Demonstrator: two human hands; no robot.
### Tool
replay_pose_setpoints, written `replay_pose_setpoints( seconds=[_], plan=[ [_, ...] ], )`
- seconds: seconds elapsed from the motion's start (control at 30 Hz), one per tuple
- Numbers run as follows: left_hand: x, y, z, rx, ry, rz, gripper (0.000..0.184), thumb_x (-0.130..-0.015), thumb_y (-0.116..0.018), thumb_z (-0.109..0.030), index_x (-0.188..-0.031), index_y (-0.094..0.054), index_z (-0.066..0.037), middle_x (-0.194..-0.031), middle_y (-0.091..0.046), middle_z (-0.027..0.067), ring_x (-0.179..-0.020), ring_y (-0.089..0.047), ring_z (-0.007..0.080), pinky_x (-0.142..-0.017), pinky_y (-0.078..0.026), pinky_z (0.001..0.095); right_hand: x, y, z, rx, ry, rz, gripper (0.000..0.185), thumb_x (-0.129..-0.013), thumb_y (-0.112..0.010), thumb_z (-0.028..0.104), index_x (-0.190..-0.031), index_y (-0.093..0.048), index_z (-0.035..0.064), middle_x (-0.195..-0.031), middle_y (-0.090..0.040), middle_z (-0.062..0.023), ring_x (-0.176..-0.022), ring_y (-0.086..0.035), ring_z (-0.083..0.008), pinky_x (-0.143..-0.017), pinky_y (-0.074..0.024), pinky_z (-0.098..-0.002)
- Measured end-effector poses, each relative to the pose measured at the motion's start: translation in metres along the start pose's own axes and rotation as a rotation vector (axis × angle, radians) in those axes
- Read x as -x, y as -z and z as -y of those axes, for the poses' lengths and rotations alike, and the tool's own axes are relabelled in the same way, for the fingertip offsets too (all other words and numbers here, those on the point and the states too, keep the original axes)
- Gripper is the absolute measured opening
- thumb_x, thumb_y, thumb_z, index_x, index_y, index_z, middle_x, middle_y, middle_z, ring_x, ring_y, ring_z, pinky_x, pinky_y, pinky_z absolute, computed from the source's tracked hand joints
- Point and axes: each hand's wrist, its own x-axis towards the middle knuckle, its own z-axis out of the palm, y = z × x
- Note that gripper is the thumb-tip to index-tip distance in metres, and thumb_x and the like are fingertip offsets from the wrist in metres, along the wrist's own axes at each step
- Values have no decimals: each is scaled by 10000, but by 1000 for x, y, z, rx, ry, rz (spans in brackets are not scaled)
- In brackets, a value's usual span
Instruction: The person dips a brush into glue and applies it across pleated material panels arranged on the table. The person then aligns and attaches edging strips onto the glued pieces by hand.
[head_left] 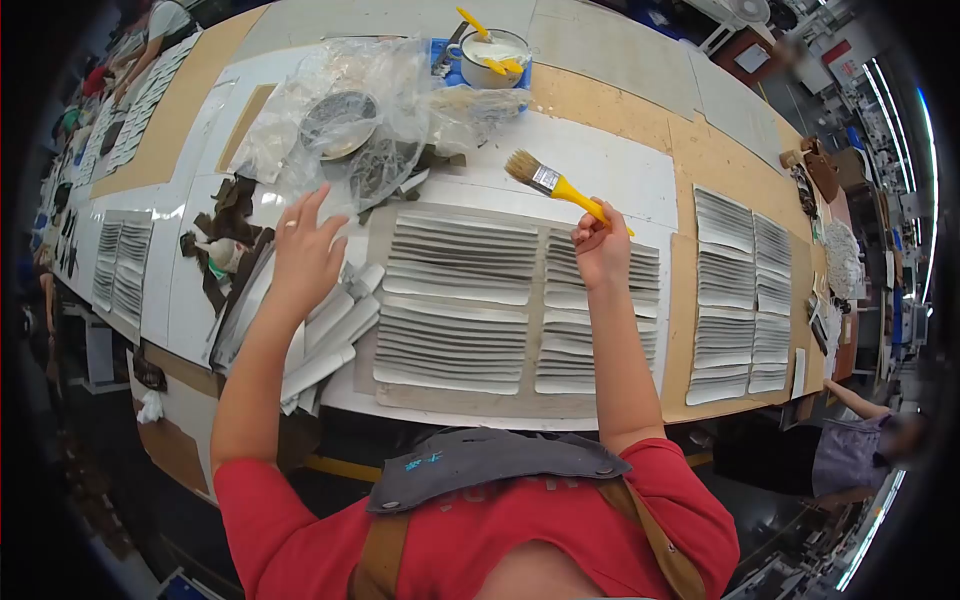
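Observation:
A paintbrush (548,182) with a yellow handle is gripped in my right hand (603,250), its bristles pointing up and left. Below it lies a board with stacks of overlapping grey-white strips (460,258). My left hand (308,245) is raised with fingers spread and holds nothing. Beneath and beside that hand is a loose pile of pale strips (325,345). Crumpled clear plastic (400,85) covers a round container (340,125) beyond my left hand. At the back, a white pot (495,60) with yellow-handled tools stands in a blue tray (437,50).
More strips lie on a tan board at right (723,290) and on a board at left (122,262). Dark cloth scraps (232,205) lie left of my left hand. One person (850,455) stands at lower right; another (168,22) is at upper left.

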Motion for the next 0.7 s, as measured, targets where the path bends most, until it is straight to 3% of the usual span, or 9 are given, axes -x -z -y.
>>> replay_pose_setpoints(
  seconds=[0.13, 0.23, 0.33, 0.4, 0.47, 0.53, 0.63, 0.67, 0.7],
  plan=[
    [-73, -95, 96, -293, 27, -43, 344, -803, -541, -159, -1140, -553, -93, -1411, -318, 92, -1296, -293, 310, -1051, -173, 544, -2, -54, -65, 50, -43, 79, 211, -894, -484, 202, -1008, -515, 28, -640, -547, -67, -547, -504, -127, -517, -426, -237],
    [-105, -106, 141, -63, 246, -102, 368, -824, -498, -155, -1182, -527, -78, -1402, -343, 90, -1271, -343, 303, -1031, -215, 538, -9, -103, -116, 198, -96, 137, 220, -916, -473, 202, -1052, -521, 35, -689, -579, -78, -557, -530, -124, -546, -455, -235],
    [-118, -92, 176, 258, 231, -304, 409, -825, -495, -126, -1228, -491, -53, -1361, -402, 104, -1223, -409, 296, -1011, -262, 511, -22, -160, -172, 412, -53, 302, 257, -918, -501, 184, -1140, -537, 60, -753, -610, -84, -631, -560, -110, -634, -481, -256],
    [-114, -77, 178, 304, 137, -337, 424, -820, -505, -101, -1237, -480, -29, -1329, -437, 119, -1202, -433, 293, -1000, -292, 470, -45, -184, -218, 532, 75, 448, 293, -896, -548, 194, -1168, -541, 85, -793, -622, -95, -653, -571, -101, -658, -482, -246],
    [-106, -65, 175, 321, 49, -352, 433, -812, -519, -72, -1237, -476, -2, -1300, -463, 141, -1187, -445, 300, -991, -319, 427, -58, -212, -236, 1060, 489, 491, 312, -867, -574, 200, -1158, -549, 88, -821, -632, -126, -658, -603, -179, -653, -493, -292],
    [-97, -56, 167, 302, -3, -332, 429, -806, -526, -45, -1227, -477, 25, -1282, -473, 164, -1181, -444, 315, -985, -335, 399, -93, -221, -282, 1236, 795, 476, 335, -819, -578, 164, -1147, -555, 94, -824, -633, -154, -708, -621, -286, -652, -496, -373],
    [-89, -47, 153, 241, -51, -301, 432, -810, -518, -32, -1234, -466, 36, -1288, -468, 168, -1177, -442, 325, -994, -328, 403, -99, -246, -291, 1541, 523, 512, 239, -748, -575, 146, -981, -575, 94, -826, -638, -151, -781, -622, -347, -666, -489, -449],
    [-87, -44, 146, 230, -43, -287, 443, -809, -508, -24, -1245, -455, 38, -1296, -459, 177, -1180, -438, 329, -998, -322, 404, -102, -251, -300, 1571, 498, 494, 222, -750, -571, 122, -969, -550, 91, -819, -637, -156, -797, -627, -348, -666, -492, -448],
    [-86, -49, 151, 237, -69, -284, 460, -806, -501, -20, -1258, -440, 42, -1304, -449, 189, -1187, -432, 333, -1003, -313, 406, -101, -257, -305, 1606, 355, 525, 334, -737, -570, 77, -1066, -513, 97, -837, -635, -164, -811, -630, -348, -662, -494, -440]
  ],
)
